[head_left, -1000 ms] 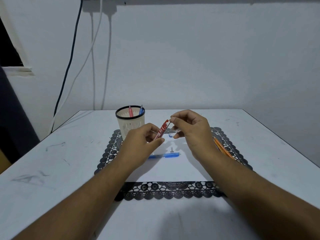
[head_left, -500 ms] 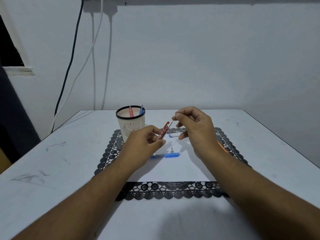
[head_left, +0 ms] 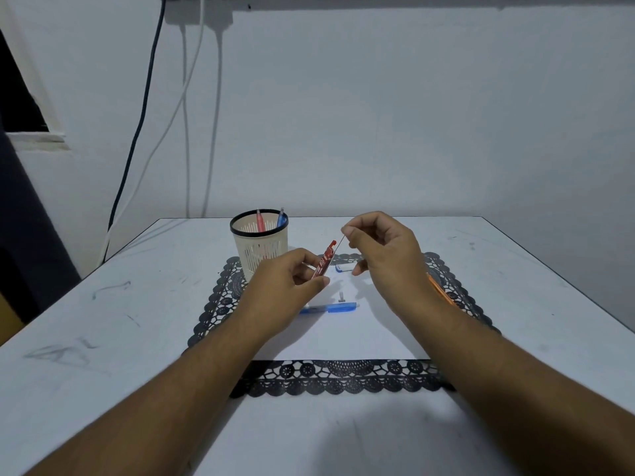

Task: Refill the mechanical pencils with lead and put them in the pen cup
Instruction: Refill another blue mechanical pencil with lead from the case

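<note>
Left hand [head_left: 288,286] grips red lead case [head_left: 324,260] (tilted). Right hand [head_left: 385,255] pinches thin lead [head_left: 338,246]; blue pencil [head_left: 331,308] lies below both.

Dim cool light, soft shadows under forearms, wide-angle edge distortion

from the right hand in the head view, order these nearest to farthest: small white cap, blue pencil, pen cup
From the right hand:
1. small white cap, on the paper just left of the fingers
2. blue pencil, lying nearer the person, lower left
3. pen cup, far left on the mat's corner
</note>
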`<state>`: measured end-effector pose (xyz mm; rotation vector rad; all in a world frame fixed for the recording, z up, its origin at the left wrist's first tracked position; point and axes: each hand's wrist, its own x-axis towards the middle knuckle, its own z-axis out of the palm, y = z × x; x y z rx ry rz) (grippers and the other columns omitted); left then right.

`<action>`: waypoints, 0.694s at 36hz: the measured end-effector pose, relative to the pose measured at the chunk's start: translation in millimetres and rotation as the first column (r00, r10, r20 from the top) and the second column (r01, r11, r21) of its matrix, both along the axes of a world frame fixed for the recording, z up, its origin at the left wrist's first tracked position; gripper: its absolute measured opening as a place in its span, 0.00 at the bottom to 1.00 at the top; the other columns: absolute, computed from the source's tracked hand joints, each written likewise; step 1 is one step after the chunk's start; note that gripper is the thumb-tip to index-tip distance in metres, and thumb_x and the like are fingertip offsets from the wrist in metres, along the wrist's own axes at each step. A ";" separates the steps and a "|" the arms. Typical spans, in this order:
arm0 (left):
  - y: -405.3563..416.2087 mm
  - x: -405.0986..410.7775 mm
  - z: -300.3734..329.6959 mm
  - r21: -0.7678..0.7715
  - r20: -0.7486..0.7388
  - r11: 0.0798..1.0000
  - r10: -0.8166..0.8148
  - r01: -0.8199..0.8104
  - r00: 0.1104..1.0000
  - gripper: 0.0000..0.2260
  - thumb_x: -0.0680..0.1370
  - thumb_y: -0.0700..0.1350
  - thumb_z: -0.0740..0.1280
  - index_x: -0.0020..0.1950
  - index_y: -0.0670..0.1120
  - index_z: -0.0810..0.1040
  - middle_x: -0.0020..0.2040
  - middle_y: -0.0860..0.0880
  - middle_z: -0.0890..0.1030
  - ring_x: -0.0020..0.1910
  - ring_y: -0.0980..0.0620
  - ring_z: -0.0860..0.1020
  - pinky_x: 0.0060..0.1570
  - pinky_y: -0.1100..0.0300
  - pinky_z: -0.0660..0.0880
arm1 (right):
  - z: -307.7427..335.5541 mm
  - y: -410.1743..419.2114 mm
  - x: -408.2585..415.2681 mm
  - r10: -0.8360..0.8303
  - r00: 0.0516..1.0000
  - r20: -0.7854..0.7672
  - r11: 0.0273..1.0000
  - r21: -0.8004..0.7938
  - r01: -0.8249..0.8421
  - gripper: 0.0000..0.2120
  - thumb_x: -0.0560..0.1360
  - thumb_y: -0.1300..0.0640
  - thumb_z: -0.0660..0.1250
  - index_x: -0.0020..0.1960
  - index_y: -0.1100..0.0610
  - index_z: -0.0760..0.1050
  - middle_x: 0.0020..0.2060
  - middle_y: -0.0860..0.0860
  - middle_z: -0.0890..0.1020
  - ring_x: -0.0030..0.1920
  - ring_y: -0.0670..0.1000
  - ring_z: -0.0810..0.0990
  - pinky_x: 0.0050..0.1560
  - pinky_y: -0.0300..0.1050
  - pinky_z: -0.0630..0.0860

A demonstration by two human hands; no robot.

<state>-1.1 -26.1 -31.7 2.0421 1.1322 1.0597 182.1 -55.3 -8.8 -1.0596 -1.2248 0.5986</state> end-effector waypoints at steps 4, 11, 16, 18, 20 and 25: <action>0.0 -0.5 -0.7 0.003 0.003 1.000 -0.005 0.005 1.000 0.06 0.76 0.48 0.76 0.52 0.55 0.82 0.39 0.56 0.85 0.38 0.59 0.83 0.46 0.56 0.79 | 1.7 -0.7 -1.1 0.042 0.998 -0.037 0.999 -0.009 -0.043 0.03 0.81 0.62 0.68 0.50 0.57 0.80 0.42 0.52 0.86 0.40 0.47 0.81 0.33 0.47 0.79; 1.5 0.0 -1.7 0.001 0.017 1.000 -0.008 0.008 1.000 0.06 0.76 0.47 0.76 0.50 0.55 0.82 0.40 0.54 0.85 0.38 0.56 0.84 0.45 0.52 0.81 | 0.1 -1.0 -5.2 0.090 0.994 -0.066 0.995 -0.026 -0.091 0.05 0.81 0.65 0.68 0.53 0.58 0.81 0.43 0.56 0.86 0.39 0.49 0.81 0.35 0.48 0.81; 1.6 -0.2 -1.6 0.018 0.016 1.000 -0.012 0.012 1.000 0.05 0.77 0.46 0.76 0.51 0.53 0.82 0.39 0.55 0.85 0.37 0.58 0.83 0.41 0.61 0.77 | 0.2 -1.1 -4.7 0.088 0.994 -0.060 0.996 -0.027 -0.090 0.03 0.79 0.64 0.72 0.49 0.58 0.83 0.41 0.52 0.85 0.40 0.48 0.81 0.36 0.46 0.81; 1.7 -0.6 -1.6 0.020 0.016 1.000 -0.014 0.014 1.000 0.05 0.77 0.46 0.76 0.51 0.53 0.82 0.40 0.55 0.85 0.37 0.58 0.82 0.41 0.62 0.77 | 1.2 -0.7 -4.3 0.081 0.995 -0.064 0.996 -0.034 -0.083 0.03 0.78 0.63 0.73 0.46 0.57 0.83 0.38 0.50 0.83 0.39 0.46 0.80 0.37 0.45 0.81; 2.2 -0.8 -2.1 0.021 0.020 1.000 -0.017 0.017 1.000 0.05 0.77 0.46 0.76 0.51 0.53 0.82 0.40 0.54 0.85 0.38 0.57 0.83 0.42 0.60 0.78 | 2.1 -0.3 -3.9 0.089 0.993 -0.082 0.994 -0.051 -0.094 0.05 0.77 0.62 0.74 0.44 0.55 0.83 0.37 0.48 0.81 0.38 0.46 0.78 0.38 0.44 0.80; 1.7 -0.2 -1.7 0.026 0.019 0.999 -0.025 0.025 1.000 0.05 0.77 0.46 0.76 0.51 0.54 0.83 0.41 0.55 0.85 0.39 0.57 0.83 0.44 0.57 0.80 | 3.4 0.4 -3.2 0.119 0.978 -0.171 0.988 -0.077 -0.134 0.08 0.76 0.61 0.76 0.40 0.54 0.80 0.35 0.48 0.81 0.40 0.49 0.79 0.36 0.43 0.78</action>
